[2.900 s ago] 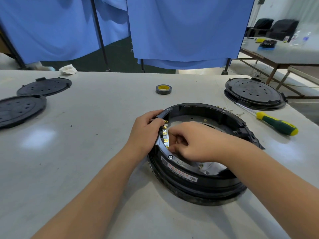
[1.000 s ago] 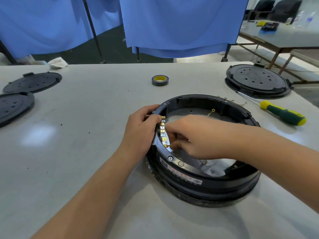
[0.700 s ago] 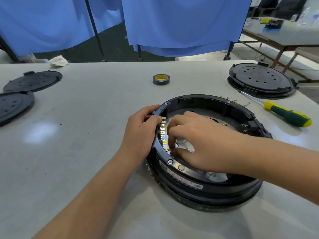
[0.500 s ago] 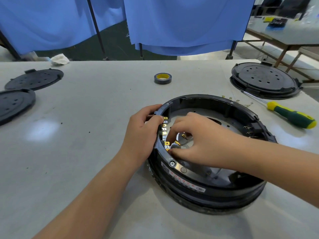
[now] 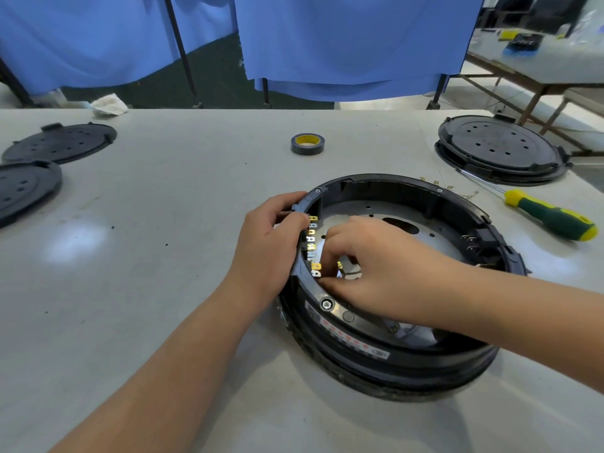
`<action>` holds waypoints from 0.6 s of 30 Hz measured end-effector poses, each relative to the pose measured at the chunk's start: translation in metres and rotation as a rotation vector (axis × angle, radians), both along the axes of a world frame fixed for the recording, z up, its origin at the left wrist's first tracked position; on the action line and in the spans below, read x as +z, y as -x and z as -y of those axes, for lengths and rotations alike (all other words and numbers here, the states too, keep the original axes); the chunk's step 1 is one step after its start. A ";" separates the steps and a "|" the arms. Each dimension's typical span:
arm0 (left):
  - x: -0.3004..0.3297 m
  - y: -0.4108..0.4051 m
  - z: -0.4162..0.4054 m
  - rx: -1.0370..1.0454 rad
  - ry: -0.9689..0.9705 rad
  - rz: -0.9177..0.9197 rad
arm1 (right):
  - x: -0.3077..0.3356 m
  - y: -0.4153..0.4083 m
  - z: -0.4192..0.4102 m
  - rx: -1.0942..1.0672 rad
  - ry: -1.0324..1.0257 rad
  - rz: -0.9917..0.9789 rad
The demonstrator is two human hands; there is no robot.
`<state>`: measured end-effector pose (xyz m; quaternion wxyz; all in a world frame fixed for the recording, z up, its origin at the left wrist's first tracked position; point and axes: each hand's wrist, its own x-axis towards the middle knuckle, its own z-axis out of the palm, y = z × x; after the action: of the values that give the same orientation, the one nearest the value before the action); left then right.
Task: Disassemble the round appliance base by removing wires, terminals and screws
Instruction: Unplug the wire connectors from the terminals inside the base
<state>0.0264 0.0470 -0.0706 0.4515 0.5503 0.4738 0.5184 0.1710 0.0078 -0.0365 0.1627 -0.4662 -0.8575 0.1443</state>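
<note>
left hand (image 5: 266, 253) gripping base rim (image 5: 464, 207)

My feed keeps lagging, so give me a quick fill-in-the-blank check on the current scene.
1. The left hand grips the round base by its ____.
2. The right hand reaches ____ the base.
3. The screwdriver has a green and ____ handle.
4. The roll of tape lies ____ the base.

Missing: rim; inside; yellow; beyond

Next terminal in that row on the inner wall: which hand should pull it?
Probably the right hand: its fingertips are already inside the round black appliance base, beside the row of brass terminals. The left hand has its grip on the rim there, steadying the base.
</note>
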 end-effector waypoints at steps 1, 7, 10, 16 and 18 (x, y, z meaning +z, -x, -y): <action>0.000 0.000 0.000 0.000 -0.003 -0.002 | 0.000 0.001 0.000 -0.004 0.002 0.005; 0.001 0.000 0.001 -0.003 -0.008 0.009 | 0.001 0.001 0.000 -0.010 -0.006 0.062; 0.001 0.000 0.002 -0.014 -0.007 0.018 | 0.003 0.002 0.000 0.005 -0.038 0.101; 0.003 -0.001 0.003 -0.010 -0.019 0.017 | 0.000 0.001 0.001 -0.056 0.054 0.023; 0.003 -0.001 0.003 -0.005 -0.022 0.011 | 0.000 0.001 0.002 -0.057 0.062 0.016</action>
<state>0.0271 0.0442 -0.0675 0.4494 0.5535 0.4644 0.5253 0.1700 0.0055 -0.0369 0.1454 -0.4965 -0.8402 0.1623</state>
